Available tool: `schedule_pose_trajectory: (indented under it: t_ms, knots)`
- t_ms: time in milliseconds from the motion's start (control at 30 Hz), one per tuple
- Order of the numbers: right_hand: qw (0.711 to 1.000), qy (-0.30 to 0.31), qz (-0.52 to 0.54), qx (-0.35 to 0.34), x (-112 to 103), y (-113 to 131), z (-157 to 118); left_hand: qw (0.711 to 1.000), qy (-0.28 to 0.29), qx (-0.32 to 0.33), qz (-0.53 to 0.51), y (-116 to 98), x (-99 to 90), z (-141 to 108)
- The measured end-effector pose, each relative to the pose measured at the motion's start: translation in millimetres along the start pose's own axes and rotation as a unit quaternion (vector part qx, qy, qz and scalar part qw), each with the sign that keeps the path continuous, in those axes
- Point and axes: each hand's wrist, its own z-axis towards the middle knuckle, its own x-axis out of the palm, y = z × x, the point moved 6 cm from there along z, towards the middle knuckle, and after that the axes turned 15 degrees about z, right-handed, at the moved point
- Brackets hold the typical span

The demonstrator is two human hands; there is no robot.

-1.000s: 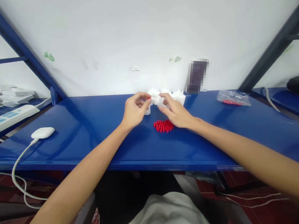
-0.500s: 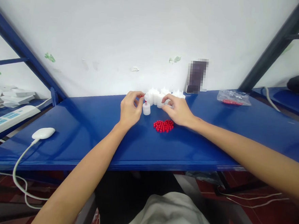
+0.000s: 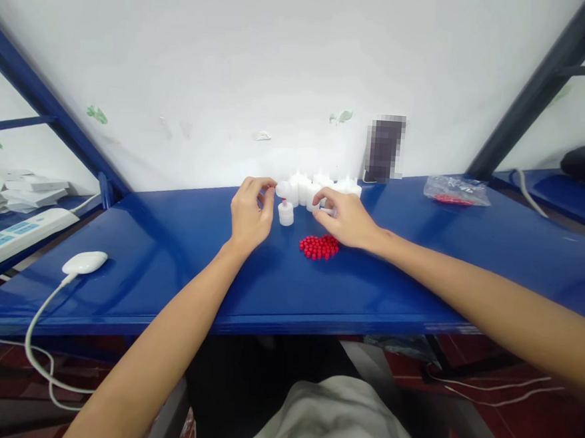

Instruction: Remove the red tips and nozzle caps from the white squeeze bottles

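Observation:
My left hand [image 3: 253, 211] has its fingers pinched around a small white bottle [image 3: 283, 190], which is tilted on its side. Just below it stands another small white bottle [image 3: 285, 214] with a reddish tip. My right hand [image 3: 345, 215] is closed, with a small white piece [image 3: 328, 211] partly visible between thumb and fingers. Several white bottles [image 3: 302, 187] stand between and behind the hands near the wall. A cluster of small red caps [image 3: 319, 247] lies on the blue table [image 3: 169, 257], in front of my right hand.
A pixelated dark object [image 3: 385, 149] leans on the wall. At the right lies a clear bag [image 3: 457, 190] with red pieces. A white puck-shaped device [image 3: 85, 262] with a cable sits at the left, near a power strip [image 3: 23, 237].
My left hand has shifted slightly left with its bottle, and the red bit at its fingertips no longer shows. My right hand has barely moved.

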Motion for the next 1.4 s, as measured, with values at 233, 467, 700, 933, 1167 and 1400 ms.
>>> schedule_pose_trajectory:
  t_ms: [233,467,700,933,1167,1400]
  knots:
    - [1.000,0.007,-0.011,-0.002,1,-2,0,1.000,0.002,-0.002,0.007,1,1.3,-1]
    - [1.000,0.007,-0.020,-0.002,1,-2,0,1.000,0.028,0.015,0.003,-1,8.5,-3]
    - [1.000,0.013,-0.020,0.003,2,-2,0,0.999,0.033,0.029,-0.019,-1,11.9,-4]
    - [0.999,0.033,-0.027,-0.008,4,-4,1,0.998,0.037,0.034,-0.038,-3,11.9,-4]
    - [0.994,0.067,0.000,-0.081,6,1,2,0.998,0.039,0.037,-0.035,-6,9.7,-4]
    - [0.991,0.076,0.027,-0.108,10,7,0,0.992,0.039,0.093,-0.079,-33,5.1,-9]
